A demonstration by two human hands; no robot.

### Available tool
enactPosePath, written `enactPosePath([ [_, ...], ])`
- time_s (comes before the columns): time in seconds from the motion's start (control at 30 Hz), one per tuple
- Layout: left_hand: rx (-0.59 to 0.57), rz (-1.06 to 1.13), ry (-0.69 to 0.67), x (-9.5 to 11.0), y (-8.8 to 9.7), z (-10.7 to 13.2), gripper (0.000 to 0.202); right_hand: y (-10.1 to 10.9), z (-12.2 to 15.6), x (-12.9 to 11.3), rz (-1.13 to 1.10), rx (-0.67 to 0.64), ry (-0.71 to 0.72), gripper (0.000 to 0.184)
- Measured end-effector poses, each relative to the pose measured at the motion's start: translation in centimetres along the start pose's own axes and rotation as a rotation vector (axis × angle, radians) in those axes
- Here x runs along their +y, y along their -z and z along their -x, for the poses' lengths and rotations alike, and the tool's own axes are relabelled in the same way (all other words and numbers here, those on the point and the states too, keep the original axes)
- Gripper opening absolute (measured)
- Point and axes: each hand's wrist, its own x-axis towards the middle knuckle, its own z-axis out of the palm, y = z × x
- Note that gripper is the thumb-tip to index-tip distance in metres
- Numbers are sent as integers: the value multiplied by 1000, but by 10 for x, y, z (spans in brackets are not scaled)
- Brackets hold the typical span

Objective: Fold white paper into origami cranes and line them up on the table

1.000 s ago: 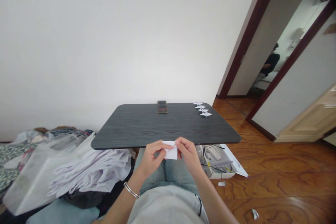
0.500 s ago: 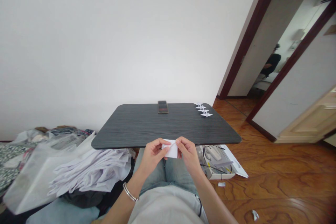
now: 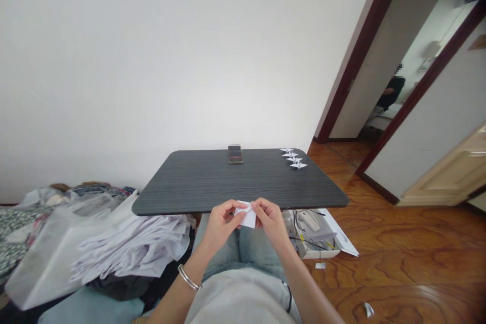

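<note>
Between my two hands is a small folded sheet of white paper (image 3: 248, 218), held just off the front edge of the dark table (image 3: 212, 182) and above my lap. My left hand (image 3: 225, 220) pinches its left side with thumb and fingers, and a bracelet circles that wrist. On the paper's right side my right hand (image 3: 269, 217) is closed, thumb and index finger at the upper right corner. Several white folded paper cranes (image 3: 298, 165) stand in a row at the table's back right corner.
A phone-like device (image 3: 235, 155) leans upright at the table's back edge. White cloth (image 3: 136, 248) and clothes are piled at left. A box of cables (image 3: 319, 250) sits below right, with paper scraps (image 3: 368, 310) on the wooden floor. A person (image 3: 391, 93) is beyond the doorway.
My right fingers have shifted slightly left along the paper's upper edge, closer to my left hand. The paper is still held by both hands.
</note>
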Motion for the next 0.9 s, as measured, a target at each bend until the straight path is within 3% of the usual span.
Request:
enactPosePath([
  [0.3, -24, 115, 26, 2, 0, -3, 24, 2, -1, 3, 59, -8, 30, 40],
  [0.9, 70, 205, 157, 12, -7, -4, 29, -5, 3, -8, -27, 0, 19, 39],
])
